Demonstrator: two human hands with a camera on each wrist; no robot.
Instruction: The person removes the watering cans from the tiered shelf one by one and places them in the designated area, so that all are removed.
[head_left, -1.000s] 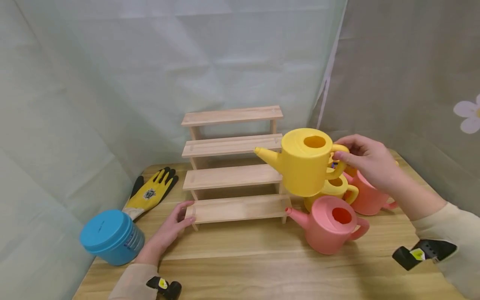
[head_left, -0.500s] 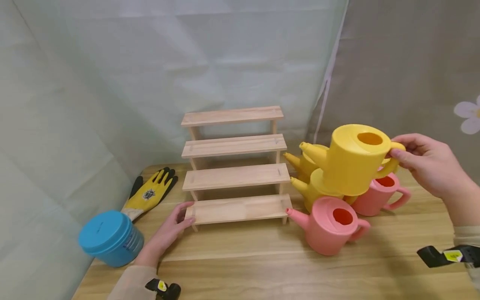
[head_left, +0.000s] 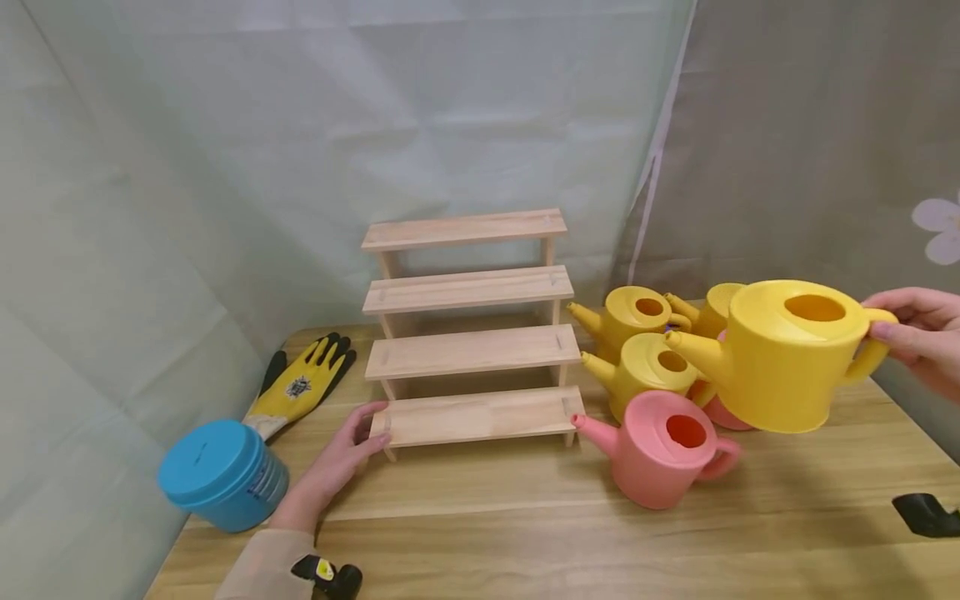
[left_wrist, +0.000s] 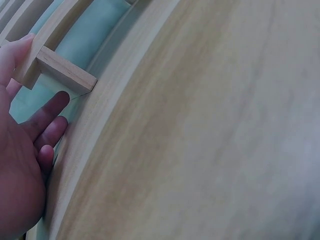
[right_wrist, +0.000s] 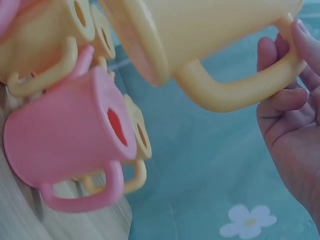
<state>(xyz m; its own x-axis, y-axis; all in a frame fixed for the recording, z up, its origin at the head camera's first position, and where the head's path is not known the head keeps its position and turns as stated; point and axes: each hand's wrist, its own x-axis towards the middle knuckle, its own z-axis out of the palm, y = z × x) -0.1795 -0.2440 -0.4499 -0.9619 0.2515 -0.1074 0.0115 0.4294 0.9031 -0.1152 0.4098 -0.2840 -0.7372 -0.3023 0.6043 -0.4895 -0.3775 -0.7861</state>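
My right hand (head_left: 924, 337) pinches the handle of a yellow watering can (head_left: 783, 367), which it holds up at the right with the spout pointing left. In the right wrist view, thumb and fingers close round the upper part of the handle (right_wrist: 225, 97). At the other side, my left hand (head_left: 337, 458) grips the left end of the lowest board of a four-step wooden shelf (head_left: 480, 417), thumb at the front edge. The left wrist view shows the other fingers loosely bent beside the shelf leg (left_wrist: 67, 70). Nothing stands on the shelf's boards.
Right of the shelf, a pink watering can (head_left: 652, 467) stands in front of yellow watering cans (head_left: 648, 371). Another pink watering can (right_wrist: 60, 130) is mostly hidden in the head view. Left lie a yellow-black glove (head_left: 296, 387) and a blue lidded tub (head_left: 217, 475). Cloth walls (head_left: 465, 108) close the back.
My right hand has carried the yellow watering can rightward, away from the shelf, and lowered it slightly, uncovering the yellow cans behind. The left hand has stayed on the shelf.
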